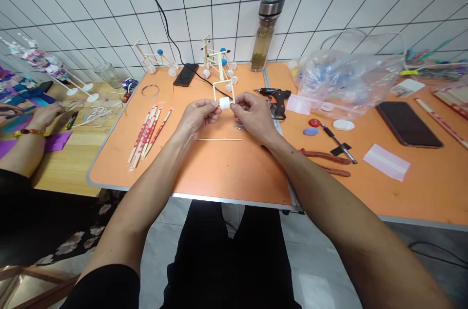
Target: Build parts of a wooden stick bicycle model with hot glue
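- The person's left hand [199, 116] and right hand [253, 113] meet above the middle of the orange desk [219, 177], somewhat toward its far edge, both lifted off the top.
- Between them is a small white plastic bottle cap [224, 103]. The left hand pinches its left side with thumb and fingertips, and the right hand pinches its right side the same way.
- The cap sits at the lower end of a small frame of thin pale wooden sticks [224, 86], which stands up behind the fingers. Whether cap and frame are joined cannot be told.
- A single bare wooden stick [219, 139] lies flat on the desk just on the near side of the hands.
- A bundle of chopsticks in red-and-white paper wrappers [148, 132] lies left of the left hand, near the desk's left edge.
- A black hot-glue gun [277, 98] stands just beside the right hand, at the desk's right edge.
- Red-handled pliers [325, 162] lie beside the right forearm.
- Near the far edge are a stick model with white and blue caps [219, 61], a black phone [186, 74] and a tall glass bottle with a steel lid [265, 36].
- Another person's hand [44, 115] rests on the wooden table [73, 167] to the left, well apart from the person's own hands.
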{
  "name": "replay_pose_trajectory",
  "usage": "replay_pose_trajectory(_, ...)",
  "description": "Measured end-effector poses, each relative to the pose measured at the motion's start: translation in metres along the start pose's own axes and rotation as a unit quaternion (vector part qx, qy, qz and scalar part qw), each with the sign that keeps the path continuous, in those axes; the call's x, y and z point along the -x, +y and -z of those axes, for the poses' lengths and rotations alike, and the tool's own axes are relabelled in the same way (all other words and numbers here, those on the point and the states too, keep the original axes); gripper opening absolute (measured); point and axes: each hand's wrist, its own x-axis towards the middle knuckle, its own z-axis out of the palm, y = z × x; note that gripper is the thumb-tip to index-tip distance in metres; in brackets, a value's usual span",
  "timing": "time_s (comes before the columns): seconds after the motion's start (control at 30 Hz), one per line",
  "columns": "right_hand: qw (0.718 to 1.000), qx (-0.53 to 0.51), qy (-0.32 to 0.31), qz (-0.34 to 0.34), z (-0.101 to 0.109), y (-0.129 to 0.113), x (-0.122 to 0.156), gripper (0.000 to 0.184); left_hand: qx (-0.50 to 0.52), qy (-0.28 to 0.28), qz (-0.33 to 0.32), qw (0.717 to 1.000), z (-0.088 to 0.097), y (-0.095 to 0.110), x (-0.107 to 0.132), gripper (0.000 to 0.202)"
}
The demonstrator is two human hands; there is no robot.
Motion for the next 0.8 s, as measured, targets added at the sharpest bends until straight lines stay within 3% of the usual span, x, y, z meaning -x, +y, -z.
replay_pose_trajectory(0.17, 0.990, -0.103, -0.033, -0.089, 0.0025, 0.0023, -0.0031, 0.007, -0.001, 0.005, -0.008, 1.000, 0.0018, -0.0003, -0.0011, 0.023)
replay_pose_trajectory(0.23, 0.980, -0.152, -0.049, -0.120, 0.0049, 0.0020, -0.0039, 0.016, -0.006, 0.008, -0.016, 1.000, 0.0027, -0.0004, -0.0017, 0.025)
replay_pose_trajectory(0.43, 0.982, -0.159, -0.063, -0.083, 0.0073, 0.0016, -0.0034, 0.046, -0.024, -0.002, -0.046, 0.999, 0.0046, -0.0033, -0.0030, 0.029)
replay_pose_trajectory(0.8, 0.989, -0.120, -0.042, -0.070, 0.0051, 0.0024, -0.0048, 0.042, -0.051, -0.014, -0.065, 0.997, 0.0013, -0.0040, 0.0003, 0.028)
